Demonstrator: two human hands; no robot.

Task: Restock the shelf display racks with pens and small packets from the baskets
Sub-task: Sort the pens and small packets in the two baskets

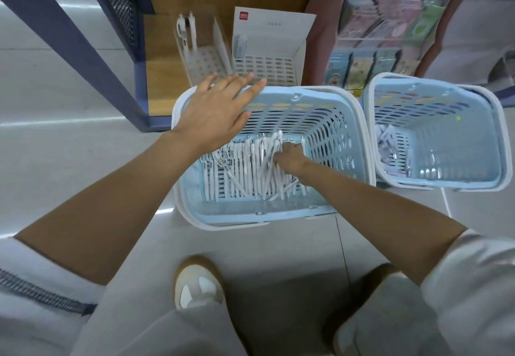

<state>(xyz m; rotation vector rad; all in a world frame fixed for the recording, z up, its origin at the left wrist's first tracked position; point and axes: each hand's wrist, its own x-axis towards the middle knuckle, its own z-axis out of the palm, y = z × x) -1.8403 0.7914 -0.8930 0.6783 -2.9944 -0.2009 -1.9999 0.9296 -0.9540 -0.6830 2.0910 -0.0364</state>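
Pens [245, 166] lie heaped in a blue basket [334, 121] on the floor [55, 160], with a person's two hands at the basket.
Head view, looking down: the right hand [291, 156] is deep inside the basket, its fingers curled into the right side of the white pens and gripping a few. The left hand [214, 113] is spread wide and flat over the basket's far left rim, holding nothing. A second basket [473, 121] sits just right of the first, with small packets [387, 146] in its left corner. Beyond the baskets, on a low wooden shelf [156, 77], two white racks stand side by side: the left rack [203, 60] holds two upright pens [186, 29], and the right rack [264, 65] has a white card back.
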